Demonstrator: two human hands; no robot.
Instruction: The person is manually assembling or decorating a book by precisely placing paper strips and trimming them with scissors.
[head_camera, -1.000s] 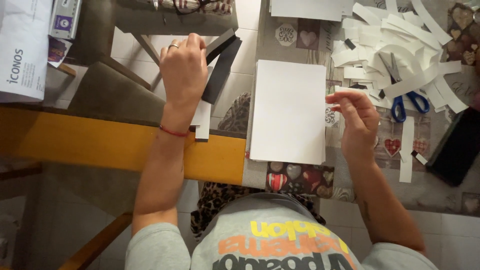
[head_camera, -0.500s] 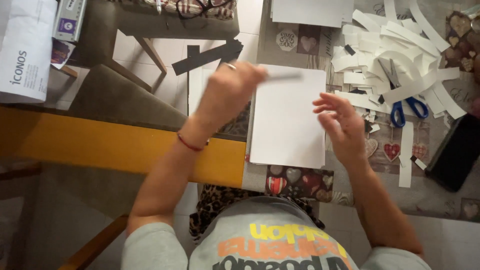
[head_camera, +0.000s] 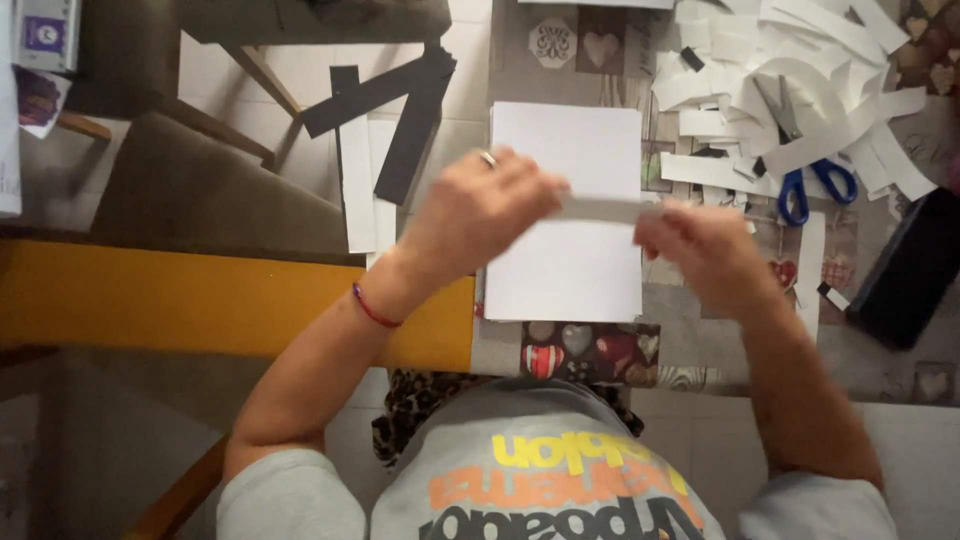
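Head view, left hand (head_camera: 480, 215) and right hand (head_camera: 700, 250) pinching one white strip (head_camera: 605, 208), one scissors (head_camera: 805, 170)

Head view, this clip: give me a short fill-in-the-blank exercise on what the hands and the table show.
1. The left hand and the right hand each hold one end of a ____ paper strip.
2. The strip is held above a white ____ lying flat on the table.
3. The scissors beside the pile of white strips have ____ handles.
4. The bracelet on the left wrist is ____.

Missing words: white; sheet; blue; red
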